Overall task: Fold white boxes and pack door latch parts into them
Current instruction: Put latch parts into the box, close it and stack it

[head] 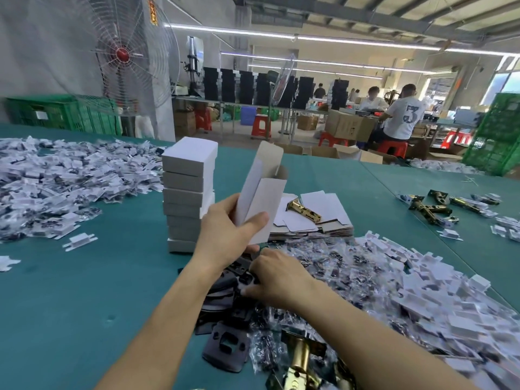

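- Your left hand (pixel 225 229) grips one half-folded white box (pixel 261 192) above the desk (pixel 84 291), long axis near upright, open end on top.
- Your right hand (pixel 277 273) is just below it, fingers down among the black plates (pixel 225 344); I cannot tell whether it pinches one.
- Any part picked there must go up to that mouth.
- Behind stands one stack of closed boxes (pixel 187 192), about seven; one brass latch (pixel 304 209) lies on the flat blanks (pixel 332 218).

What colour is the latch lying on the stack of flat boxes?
The latch is shiny brass-gold, clearest in the head view.
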Demonstrator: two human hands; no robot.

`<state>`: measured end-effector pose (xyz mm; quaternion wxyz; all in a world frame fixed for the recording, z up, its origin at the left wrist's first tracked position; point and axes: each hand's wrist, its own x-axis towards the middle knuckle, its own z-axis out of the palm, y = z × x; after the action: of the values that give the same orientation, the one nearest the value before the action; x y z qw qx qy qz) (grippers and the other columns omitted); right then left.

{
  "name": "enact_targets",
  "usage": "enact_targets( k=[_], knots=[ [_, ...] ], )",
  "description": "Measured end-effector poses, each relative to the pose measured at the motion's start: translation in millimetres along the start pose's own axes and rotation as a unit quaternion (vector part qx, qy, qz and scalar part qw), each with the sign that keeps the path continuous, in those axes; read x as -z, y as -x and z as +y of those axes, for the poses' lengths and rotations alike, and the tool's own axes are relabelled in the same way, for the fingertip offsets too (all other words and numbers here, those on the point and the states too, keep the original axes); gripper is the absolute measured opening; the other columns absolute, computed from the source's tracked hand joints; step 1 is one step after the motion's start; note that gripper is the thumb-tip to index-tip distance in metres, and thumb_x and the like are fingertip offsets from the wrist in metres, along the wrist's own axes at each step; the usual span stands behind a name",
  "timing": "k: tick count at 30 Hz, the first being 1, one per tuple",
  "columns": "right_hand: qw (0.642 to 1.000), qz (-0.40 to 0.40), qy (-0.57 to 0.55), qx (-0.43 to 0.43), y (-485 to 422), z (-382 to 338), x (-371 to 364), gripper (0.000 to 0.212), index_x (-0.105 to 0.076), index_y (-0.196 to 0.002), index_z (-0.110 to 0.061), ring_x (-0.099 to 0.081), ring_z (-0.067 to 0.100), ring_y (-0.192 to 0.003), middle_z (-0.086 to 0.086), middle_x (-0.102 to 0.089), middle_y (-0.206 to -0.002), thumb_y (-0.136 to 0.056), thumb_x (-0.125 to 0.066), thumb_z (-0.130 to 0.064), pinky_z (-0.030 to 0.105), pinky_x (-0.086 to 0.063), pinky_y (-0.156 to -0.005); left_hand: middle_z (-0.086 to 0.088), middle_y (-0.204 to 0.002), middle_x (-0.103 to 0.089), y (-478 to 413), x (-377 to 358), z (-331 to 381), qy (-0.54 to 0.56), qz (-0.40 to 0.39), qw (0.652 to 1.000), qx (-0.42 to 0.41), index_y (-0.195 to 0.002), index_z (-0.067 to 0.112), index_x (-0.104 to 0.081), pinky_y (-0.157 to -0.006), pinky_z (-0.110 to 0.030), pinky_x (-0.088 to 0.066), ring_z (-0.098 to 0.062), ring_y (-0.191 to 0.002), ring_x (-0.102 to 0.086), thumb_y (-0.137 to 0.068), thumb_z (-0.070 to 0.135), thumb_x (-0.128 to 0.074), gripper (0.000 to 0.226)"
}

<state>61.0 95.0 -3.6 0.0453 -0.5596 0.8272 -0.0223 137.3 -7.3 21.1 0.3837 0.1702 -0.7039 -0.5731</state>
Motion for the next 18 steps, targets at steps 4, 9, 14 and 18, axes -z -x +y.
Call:
enact_targets(
  k=[4,9,14,18],
  knots=[
    [0.999,0.015,-0.016,0.024,2.6,-0.3,1.3,0.028,-0.062,-0.089,-0.007,-0.056,0.03,-0.102,0.012,-0.056,-0.107,-0.092,-0.063,-0.035,0.041,-0.051,-0.085,-0.005,-0.1,-0.074,1.0,-1.5,2.8,0.075,0.019,0.997,-0.013,-0.107,0.02,-0.069,-0.058,-0.035,-0.062,-0.02,-0.086,-0.074,-0.084,0.011,-0.08,0.027],
    [0.997,0.036,0.029,0.064,5.3,0.0,-2.3,0.03,-0.066,-0.095,-0.006,-0.055,0.028,-0.096,0.011,-0.055,-0.104,-0.095,-0.058,-0.034,0.039,-0.05,-0.078,-0.002,-0.094,-0.075,3.6,-1.5,6.7,0.121,0.025,0.992,-0.036,-0.102,0.014,-0.07,-0.058,-0.035,-0.062,-0.023,-0.087,-0.074,-0.081,0.01,-0.081,0.024],
    [0.987,0.06,0.104,0.106,6.8,-1.8,-5.5,0.022,-0.056,-0.103,-0.007,-0.056,0.021,-0.081,0.006,-0.056,-0.088,-0.104,-0.045,-0.026,0.039,-0.053,-0.078,-0.004,-0.102,-0.074,3.8,-3.0,5.8,0.114,0.024,0.993,-0.033,-0.11,0.016,-0.069,-0.06,-0.039,-0.063,-0.023,-0.092,-0.073,-0.081,0.011,-0.081,0.031],
    [0.975,0.039,0.164,0.146,7.2,-8.2,-2.9,0.013,-0.053,-0.106,-0.006,-0.052,0.026,-0.067,0.004,-0.043,-0.066,-0.103,-0.041,-0.012,0.037,-0.042,-0.063,-0.005,-0.105,-0.073,2.6,-1.3,4.3,0.112,0.028,0.993,-0.03,-0.108,0.021,-0.07,-0.061,-0.038,-0.063,-0.023,-0.093,-0.073,-0.081,0.013,-0.081,0.03]
  ],
)
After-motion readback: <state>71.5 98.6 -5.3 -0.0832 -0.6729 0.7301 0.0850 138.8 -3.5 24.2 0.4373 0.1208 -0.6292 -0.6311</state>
